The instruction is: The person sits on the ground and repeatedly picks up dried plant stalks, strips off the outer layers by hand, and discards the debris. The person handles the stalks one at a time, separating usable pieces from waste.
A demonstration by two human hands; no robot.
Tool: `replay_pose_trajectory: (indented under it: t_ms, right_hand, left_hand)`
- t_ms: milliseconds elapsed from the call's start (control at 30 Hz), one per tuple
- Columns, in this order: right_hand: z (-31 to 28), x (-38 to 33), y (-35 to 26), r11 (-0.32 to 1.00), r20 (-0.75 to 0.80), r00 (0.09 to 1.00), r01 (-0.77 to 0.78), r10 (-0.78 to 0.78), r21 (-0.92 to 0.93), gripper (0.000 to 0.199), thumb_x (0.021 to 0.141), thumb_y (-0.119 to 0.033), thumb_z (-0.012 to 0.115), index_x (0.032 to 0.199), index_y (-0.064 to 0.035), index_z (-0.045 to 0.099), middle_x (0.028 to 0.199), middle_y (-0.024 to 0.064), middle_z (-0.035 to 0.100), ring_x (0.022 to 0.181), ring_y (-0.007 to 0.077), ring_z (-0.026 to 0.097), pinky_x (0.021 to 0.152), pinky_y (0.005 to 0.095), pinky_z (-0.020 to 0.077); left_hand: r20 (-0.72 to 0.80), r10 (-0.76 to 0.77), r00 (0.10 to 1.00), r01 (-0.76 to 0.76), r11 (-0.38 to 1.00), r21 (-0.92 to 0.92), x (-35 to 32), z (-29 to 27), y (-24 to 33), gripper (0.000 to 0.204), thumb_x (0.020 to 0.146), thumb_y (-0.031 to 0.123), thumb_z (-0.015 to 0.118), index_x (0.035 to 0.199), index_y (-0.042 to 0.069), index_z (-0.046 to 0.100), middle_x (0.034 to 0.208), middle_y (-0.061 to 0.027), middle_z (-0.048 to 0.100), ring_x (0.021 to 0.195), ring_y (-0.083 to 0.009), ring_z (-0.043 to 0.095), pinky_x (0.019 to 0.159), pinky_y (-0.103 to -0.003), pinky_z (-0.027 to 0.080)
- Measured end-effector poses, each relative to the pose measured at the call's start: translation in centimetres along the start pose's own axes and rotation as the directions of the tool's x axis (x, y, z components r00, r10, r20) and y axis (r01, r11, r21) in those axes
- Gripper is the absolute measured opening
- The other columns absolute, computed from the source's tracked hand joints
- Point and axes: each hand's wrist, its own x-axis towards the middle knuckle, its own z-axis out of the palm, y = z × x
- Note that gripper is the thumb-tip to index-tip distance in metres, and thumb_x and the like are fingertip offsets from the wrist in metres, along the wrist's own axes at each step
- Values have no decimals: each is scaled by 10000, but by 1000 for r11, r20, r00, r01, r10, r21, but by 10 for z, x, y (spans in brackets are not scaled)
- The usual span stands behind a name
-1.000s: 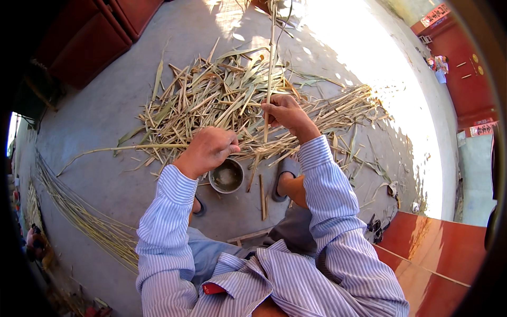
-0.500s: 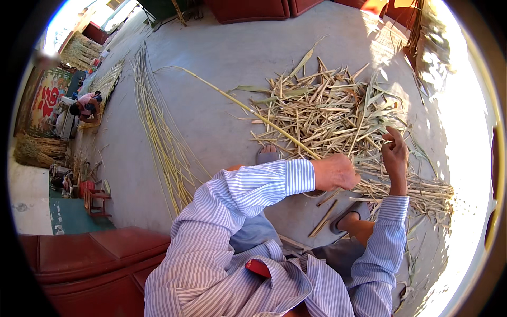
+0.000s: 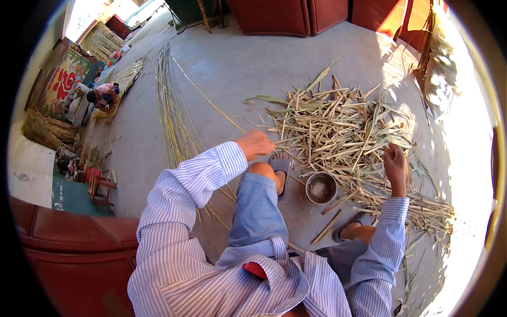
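Since the earlier frame, the left grip has swung leftward, off the edge of the straw pile to a spot left of it near the middle of the frame, and the long stalk has gone with it. That stalk now slants from the upper left of the frame down to the back of the left grip, its far end close beside the bundle of thin stalks on the floor. As a judgement, this puts the stalk clear of the loose pieces and nearer the bundle than the pile. Blur and the turned back of the hand hide the fingers, so I cannot tell whether the left grip is clamped on the stalk or has let it go. Over the pile's right side, the right grip has stayed nearly where it was, though its fingers, spread half a second ago, are now curled; nothing can be made out in it, and whether the tips meet cannot be told. With the left grip away, the round bowl has come into full view just below the pile, right of the sandalled left foot.
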Motion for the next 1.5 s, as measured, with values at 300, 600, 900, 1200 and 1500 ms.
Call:
replay_pose_trajectory:
  t_ms: [300,600,900,1200,1500]
  right_hand:
    - [-48,-17,28,992,61,998,-37,30,124,428,867,-185,645,1204,66,562,1043,173,676,953,200,656,817,300,513]
    - [-123,-30,63,920,81,978,-208,191,331,361,1025,-186,429,1311,18,510,977,131,701,835,194,675,786,288,545]
    - [1,-138,283,857,170,841,-509,514,-79,503,853,-114,608,1325,15,491,1217,204,617,1106,252,618,878,347,516]
    - [56,-138,313,894,-35,948,-310,316,-322,401,830,-178,611,1202,-35,560,968,181,652,897,372,631,778,444,507]
    - [94,-41,230,894,658,744,211,116,-396,452,756,-218,707,1159,-68,569,1014,173,641,847,359,645,696,450,520]
  left_hand:
    - [821,-339,460,591,807,2,-182,109,-14,436,692,362,795,995,69,683,1034,-148,649,1015,-331,619,850,-435,497]
    - [162,-537,828,552,731,-400,-50,65,-34,286,728,318,704,818,56,633,780,-145,632,777,-335,613,675,-447,465]
    - [82,5,997,33,895,-446,173,107,34,304,799,302,653,962,60,567,931,-143,611,882,-354,589,734,-446,457]
    - [204,111,973,-54,962,-269,228,262,158,387,740,101,703,1076,21,531,953,-164,593,790,-299,647,679,-410,499]
    - [288,283,915,-168,916,-365,235,311,167,228,706,43,661,931,32,628,833,-161,648,758,-304,675,630,-406,532]
